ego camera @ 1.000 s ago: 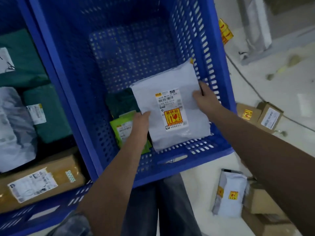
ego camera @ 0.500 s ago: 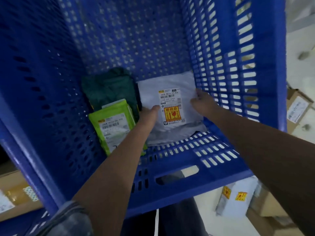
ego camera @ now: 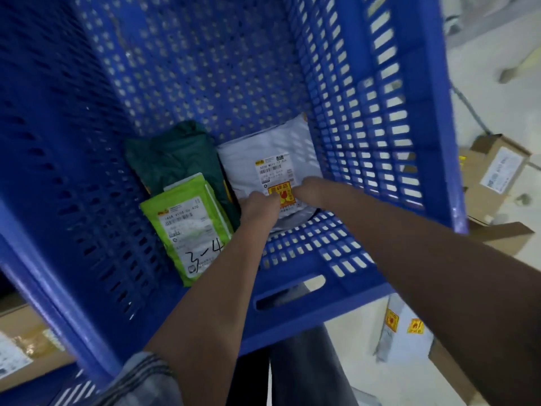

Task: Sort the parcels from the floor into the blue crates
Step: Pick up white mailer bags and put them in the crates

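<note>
Around me the pale floor (ego camera: 409,373) carries brown cardboard boxes (ego camera: 494,171) with white labels to my right, and a white plastic mailer bag (ego camera: 409,332) with yellow-red stickers lies just below the crate's near wall. At far left a tan taped carton (ego camera: 26,341) sits in a neighbouring crate. The perforated blue plastic crate (ego camera: 439,142) rises steeply on all sides, and its near wall stands between me and the bottom, so both forearms reach over it. Inside, a dark green soft bag (ego camera: 175,156) lies at the back left, with a lime-green plastic pouch (ego camera: 190,230), hand-marked "3-4" on its white label, resting partly on it. The grey-white plastic parcel (ego camera: 263,159) sits in the crate's right corner, touching the slotted side wall; it is smooth, flat and slightly crumpled, with a barcode label and a yellow-red sticker. My left hand (ego camera: 257,206) and right hand (ego camera: 310,190) rest on its near edge, fingers curled down onto it.
</note>
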